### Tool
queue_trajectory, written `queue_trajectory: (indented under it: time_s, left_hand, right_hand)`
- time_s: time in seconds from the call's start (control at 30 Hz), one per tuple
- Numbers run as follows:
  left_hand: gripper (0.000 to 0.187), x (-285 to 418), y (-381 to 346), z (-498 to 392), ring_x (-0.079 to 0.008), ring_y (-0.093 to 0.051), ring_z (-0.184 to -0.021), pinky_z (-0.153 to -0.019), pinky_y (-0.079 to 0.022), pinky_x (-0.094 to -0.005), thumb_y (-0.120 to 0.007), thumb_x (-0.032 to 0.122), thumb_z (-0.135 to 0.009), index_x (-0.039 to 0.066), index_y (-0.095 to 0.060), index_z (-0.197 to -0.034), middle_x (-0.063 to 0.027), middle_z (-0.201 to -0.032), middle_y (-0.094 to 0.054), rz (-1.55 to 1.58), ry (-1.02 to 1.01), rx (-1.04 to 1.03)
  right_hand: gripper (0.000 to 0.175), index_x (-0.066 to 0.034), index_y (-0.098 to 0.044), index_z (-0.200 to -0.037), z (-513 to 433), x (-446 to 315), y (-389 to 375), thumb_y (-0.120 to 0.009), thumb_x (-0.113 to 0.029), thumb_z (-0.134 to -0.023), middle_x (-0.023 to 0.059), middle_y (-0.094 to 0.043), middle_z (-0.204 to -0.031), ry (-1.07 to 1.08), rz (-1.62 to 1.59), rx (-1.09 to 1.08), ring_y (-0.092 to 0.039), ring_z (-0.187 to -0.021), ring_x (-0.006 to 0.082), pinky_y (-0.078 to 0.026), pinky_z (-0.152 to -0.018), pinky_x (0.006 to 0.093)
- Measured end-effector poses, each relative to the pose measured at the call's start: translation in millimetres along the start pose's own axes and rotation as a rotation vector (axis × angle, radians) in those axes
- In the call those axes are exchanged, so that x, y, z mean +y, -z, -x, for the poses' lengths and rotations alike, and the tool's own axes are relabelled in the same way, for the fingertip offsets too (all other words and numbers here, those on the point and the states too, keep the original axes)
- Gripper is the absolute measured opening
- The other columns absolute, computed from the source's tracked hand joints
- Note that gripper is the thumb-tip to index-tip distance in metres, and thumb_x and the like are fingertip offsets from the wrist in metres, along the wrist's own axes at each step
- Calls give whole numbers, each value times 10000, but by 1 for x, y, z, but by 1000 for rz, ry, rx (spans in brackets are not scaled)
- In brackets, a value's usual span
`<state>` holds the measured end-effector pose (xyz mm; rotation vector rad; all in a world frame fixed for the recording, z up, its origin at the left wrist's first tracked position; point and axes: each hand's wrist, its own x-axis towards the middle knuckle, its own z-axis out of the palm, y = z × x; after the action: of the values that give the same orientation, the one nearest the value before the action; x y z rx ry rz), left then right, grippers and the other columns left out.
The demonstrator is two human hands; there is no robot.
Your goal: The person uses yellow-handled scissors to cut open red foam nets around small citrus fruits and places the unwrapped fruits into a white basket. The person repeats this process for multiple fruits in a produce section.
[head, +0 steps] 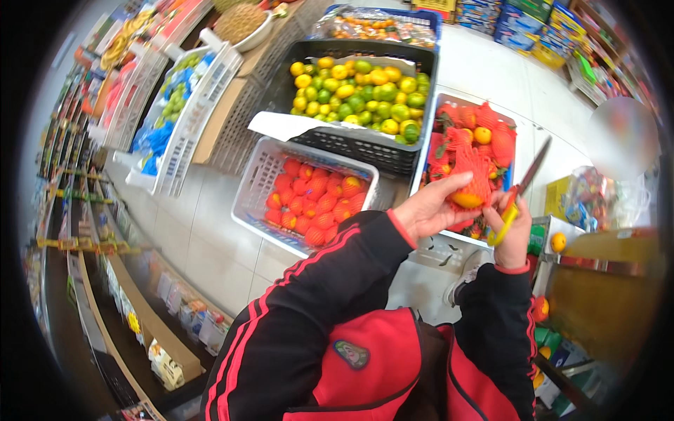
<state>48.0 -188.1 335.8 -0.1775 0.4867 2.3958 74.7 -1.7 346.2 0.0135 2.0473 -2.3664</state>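
Note:
My left hand (429,211) holds an orange fruit (467,200) partly covered by a red foam net sleeve (470,167). The fruit's bare underside shows between my hands. My right hand (511,231) grips scissors (504,223) with a yellow handle, their dark blades pointing up and away. Its fingertips touch the lower edge of the sleeve. Just beyond both hands, a crate (421,173) holds red-netted fruit and a few bare orange ones. To the left, a light grey plastic basket (247,197) contains many fruits in red foam nets.
A black crate (279,79) of green and yellow citrus stands beyond the basket. Behind it is a blue crate (437,23) with bagged fruit. White baskets (184,142) and shelving (158,326) line the left. Cardboard (605,294) and a loose orange (558,242) are at right.

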Motion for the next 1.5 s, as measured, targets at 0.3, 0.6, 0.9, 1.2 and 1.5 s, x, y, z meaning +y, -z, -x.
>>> queue_trajectory:
  time_s: [0.3, 0.6, 0.9, 1.2, 1.5]
  left_hand:
    - [388, 110, 188, 174, -254, -558, -1174, -1075, -450, -496, -695, 177, -918, 38, -534, -1243, -94, -1246, -586, -122, -561, 698]
    - [750, 83, 443, 178, -292, -607, -1098, -896, -518, -454, -857, 328, -711, 41, -478, -1290, -132, -1209, -608, -190, -263, 1550]
    - [942, 114, 502, 117, -402, -572, -1178, -988, -458, -407, -803, 533, -676, -88, -477, -1304, -292, -1290, -562, -628, -408, 1715]
    - [900, 91, 559, 123, -393, -505, -1268, -1030, -402, -385, -597, 629, -857, -82, -434, -1383, -263, -1420, -484, -1079, 311, 1841]
    - [949, 99, 637, 184, -378, -567, -1217, -1083, -381, -423, -38, 658, -980, -98, -450, -1377, -328, -1236, -596, -1108, 497, 1561]
  right_hand:
    - [172, -68, -496, -858, 3, 12, 16, -665, -49, -883, 113, -639, -930, -195, 67, -52, -648, -799, 178, -504, -636, 255]
    - [180, -35, -554, -1028, -4, 32, 47, -645, -165, -944, 82, -637, -899, -291, 152, 208, -604, -713, 121, -468, -602, 226]
    - [198, -20, -552, -1032, -12, 41, 49, -649, -169, -947, 89, -646, -871, -360, 187, 266, -585, -691, 129, -461, -606, 246]
    - [169, -53, -526, -998, -13, 34, 38, -636, -174, -951, 96, -633, -878, -375, 170, 265, -570, -660, 117, -459, -594, 228]
    - [153, -62, -529, -962, -16, 26, 49, -656, -136, -918, 80, -643, -872, -451, 58, 264, -653, -780, 161, -513, -610, 241]
